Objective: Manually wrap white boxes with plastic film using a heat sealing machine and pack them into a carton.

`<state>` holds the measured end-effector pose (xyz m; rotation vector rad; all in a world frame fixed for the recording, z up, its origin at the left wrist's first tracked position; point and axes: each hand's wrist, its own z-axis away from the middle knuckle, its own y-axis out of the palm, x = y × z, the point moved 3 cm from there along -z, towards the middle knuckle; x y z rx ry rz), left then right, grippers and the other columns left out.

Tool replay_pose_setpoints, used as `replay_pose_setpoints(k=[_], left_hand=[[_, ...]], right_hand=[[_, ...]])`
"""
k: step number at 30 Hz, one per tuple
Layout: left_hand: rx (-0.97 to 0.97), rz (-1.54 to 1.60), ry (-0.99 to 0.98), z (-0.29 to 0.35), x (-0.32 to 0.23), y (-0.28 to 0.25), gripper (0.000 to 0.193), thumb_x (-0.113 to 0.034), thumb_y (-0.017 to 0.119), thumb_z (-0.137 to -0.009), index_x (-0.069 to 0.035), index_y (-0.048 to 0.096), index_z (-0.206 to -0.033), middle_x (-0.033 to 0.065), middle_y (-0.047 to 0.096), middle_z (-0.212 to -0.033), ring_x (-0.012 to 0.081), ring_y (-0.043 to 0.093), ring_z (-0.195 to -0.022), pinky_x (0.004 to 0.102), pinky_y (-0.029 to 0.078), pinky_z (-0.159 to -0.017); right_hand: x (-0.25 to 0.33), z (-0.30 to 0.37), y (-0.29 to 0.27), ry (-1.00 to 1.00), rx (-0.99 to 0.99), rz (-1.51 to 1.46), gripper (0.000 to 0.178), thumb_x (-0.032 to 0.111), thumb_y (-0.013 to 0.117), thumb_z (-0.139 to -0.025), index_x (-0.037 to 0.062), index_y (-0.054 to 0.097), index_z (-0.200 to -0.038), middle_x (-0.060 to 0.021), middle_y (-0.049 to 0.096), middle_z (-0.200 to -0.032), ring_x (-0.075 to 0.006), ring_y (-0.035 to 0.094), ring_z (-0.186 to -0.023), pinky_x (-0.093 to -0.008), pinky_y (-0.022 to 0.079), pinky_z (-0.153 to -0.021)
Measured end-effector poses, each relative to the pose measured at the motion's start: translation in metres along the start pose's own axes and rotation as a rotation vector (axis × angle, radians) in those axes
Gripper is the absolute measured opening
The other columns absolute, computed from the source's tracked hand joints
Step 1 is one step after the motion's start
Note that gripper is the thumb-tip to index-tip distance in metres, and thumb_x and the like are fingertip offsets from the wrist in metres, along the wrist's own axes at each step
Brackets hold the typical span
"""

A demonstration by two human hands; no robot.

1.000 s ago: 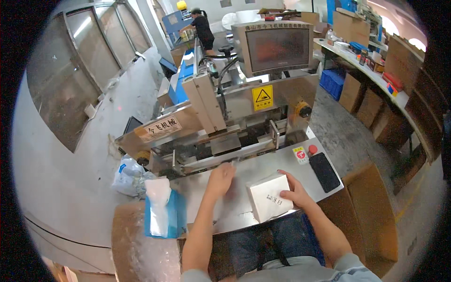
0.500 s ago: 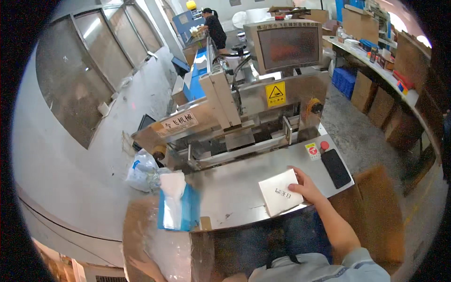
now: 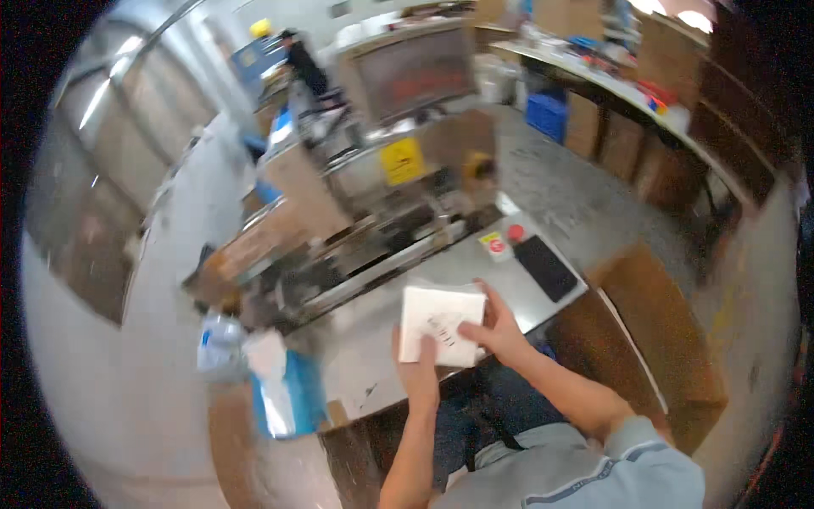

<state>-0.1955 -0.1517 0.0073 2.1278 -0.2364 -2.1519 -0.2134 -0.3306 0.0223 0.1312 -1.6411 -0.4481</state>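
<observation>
While lying at the near edge of the steel worktable [image 3: 509,280], the white flat packet [image 3: 441,324] is being gripped by both hands: the left hand [image 3: 419,373] is closing on its lower edge, the right hand [image 3: 498,329] is pinching its right side. It is looking light, thin and pliable, likely slippery in film; holding opposite edges seems soundest. A black pad [image 3: 546,266] and red button [image 3: 515,232] are sitting further right, a blue bag [image 3: 284,392] left.
</observation>
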Motion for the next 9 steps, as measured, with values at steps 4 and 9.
replay_pose_setpoints(k=[4, 9], left_hand=[[0.171, 0.025, -0.014, 0.005, -0.043, 0.037, 0.077, -0.005, 0.068, -0.086, 0.001, 0.027, -0.151, 0.0183, 0.055, -0.132, 0.0250, 0.057, -0.116, 0.0378, 0.047, -0.100], [0.519, -0.265, 0.110, 0.019, -0.039, 0.090, 0.085, -0.005, 0.069, -0.082, -0.002, 0.023, -0.154, 0.0246, 0.052, -0.135, 0.0342, 0.056, -0.122, 0.0419, 0.046, -0.104]], right_hand=[[0.044, 0.017, -0.066, 0.042, 0.294, 0.204, 0.085, 0.014, 0.076, -0.085, 0.0051, 0.027, -0.153, -0.0135, 0.050, -0.138, -0.0234, 0.051, -0.124, -0.0378, 0.042, -0.107], [0.042, 0.061, -0.110, 0.063, 0.278, 0.511, 0.094, 0.034, 0.078, -0.085, 0.0077, 0.022, -0.156, -0.0247, 0.035, -0.153, -0.0275, 0.036, -0.142, -0.0411, 0.028, -0.118]])
